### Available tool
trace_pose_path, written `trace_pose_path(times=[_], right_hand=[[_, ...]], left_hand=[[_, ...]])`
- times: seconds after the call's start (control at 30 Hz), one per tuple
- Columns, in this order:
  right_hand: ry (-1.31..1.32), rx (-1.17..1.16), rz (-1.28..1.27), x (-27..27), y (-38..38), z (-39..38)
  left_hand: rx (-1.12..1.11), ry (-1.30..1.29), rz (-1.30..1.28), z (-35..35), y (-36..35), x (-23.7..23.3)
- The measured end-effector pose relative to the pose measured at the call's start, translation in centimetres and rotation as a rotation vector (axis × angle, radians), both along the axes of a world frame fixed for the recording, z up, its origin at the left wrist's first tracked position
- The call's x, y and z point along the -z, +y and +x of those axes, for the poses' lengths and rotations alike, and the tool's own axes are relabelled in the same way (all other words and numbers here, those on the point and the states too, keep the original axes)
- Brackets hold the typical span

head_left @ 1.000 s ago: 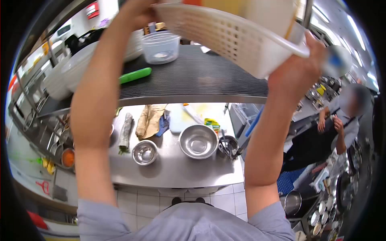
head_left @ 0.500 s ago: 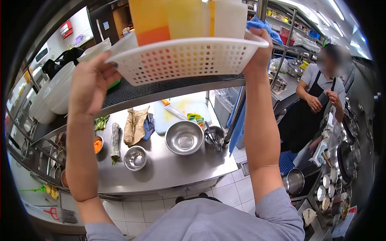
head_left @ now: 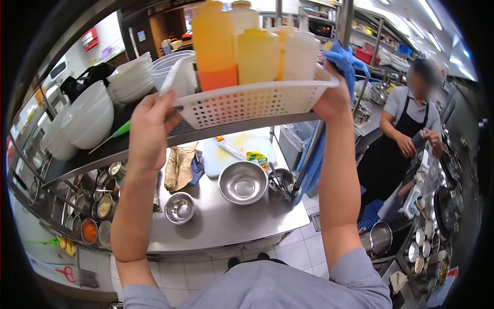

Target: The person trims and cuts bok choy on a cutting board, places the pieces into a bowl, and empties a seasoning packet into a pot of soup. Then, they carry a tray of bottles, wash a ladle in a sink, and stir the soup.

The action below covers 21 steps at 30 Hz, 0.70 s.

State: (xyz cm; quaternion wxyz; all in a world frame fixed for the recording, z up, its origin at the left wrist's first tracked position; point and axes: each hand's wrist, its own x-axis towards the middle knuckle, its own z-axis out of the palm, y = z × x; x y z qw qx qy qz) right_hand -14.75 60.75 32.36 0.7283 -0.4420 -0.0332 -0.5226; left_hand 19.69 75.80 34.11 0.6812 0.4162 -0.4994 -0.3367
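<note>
A white perforated plastic basket (head_left: pixel 257 103) is held between my two hands at the edge of a raised shelf (head_left: pixel 190 135). My left hand (head_left: pixel 152 121) grips its left end, and my right hand (head_left: pixel 332 98) is wrapped round the right end. Several squeeze bottles stand upright in it: a tall orange one (head_left: pixel 213 46), a yellow one (head_left: pixel 257 56) and a whitish one (head_left: pixel 301 56). A blue cloth (head_left: pixel 346 59) hangs by the post beside my right hand. Left of my left hand, a green-handled tool (head_left: pixel 121 129) lies on the shelf.
White bowls (head_left: pixel 88 116) and stacked white dishes (head_left: pixel 131 77) occupy the shelf's left side. Below, the steel counter (head_left: pixel 216 226) carries metal bowls (head_left: pixel 243 183), a cutting board with a knife (head_left: pixel 230 148) and crumpled brown paper (head_left: pixel 179 167). A co-worker (head_left: pixel 406 123) stands at right.
The basket has moved lower in view, and its left end has shifted right along with my left hand. More of the bottles and of the shelf's left side now shows.
</note>
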Motion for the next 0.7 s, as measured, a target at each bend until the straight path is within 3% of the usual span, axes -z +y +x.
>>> trace_pose_path(times=[0.07,0.13,0.2,0.23,0.27,0.33,0.37,0.6,0.67,0.7], right_hand=[[-0.051,0.188,0.069,-1.4,4.1,1.2],[-0.049,0.302,-0.029,-1.4,6.2,2.0],[0.127,0.773,0.011,-0.9,7.0,4.0],[0.316,0.993,-0.135,0.1,6.7,4.2],[0.314,1.019,-0.124,0.5,6.5,4.2],[0.018,0.752,-0.005,0.2,5.5,4.2],[0.0,0.753,-0.02,0.6,5.1,3.8],[0.121,0.747,-0.046,-0.3,7.1,1.4],[0.599,1.184,-0.02,-0.3,9.9,-0.3],[0.636,1.46,-0.07,-0.1,11.1,-0.9]], left_hand=[[0.065,0.034,0.019,0.1,0.4,-0.3],[0.053,0.066,0.036,0.6,0.0,-1.1],[0.062,0.024,0.081,0.6,-1.2,-1.2],[0.13,0.009,0.064,1.1,-1.8,-1.0],[0.198,-0.011,0.047,1.2,-2.3,-0.9],[0.187,-0.021,0.026,0.3,-2.1,-1.1],[0.149,-0.019,0.009,0.1,-1.9,-1.0],[0.181,-0.029,0.067,-0.3,-2.3,-0.7],[0.142,0.031,0.061,-0.7,-2.0,-0.9],[0.142,0.029,0.052,-0.6,-2.2,-1.2]])
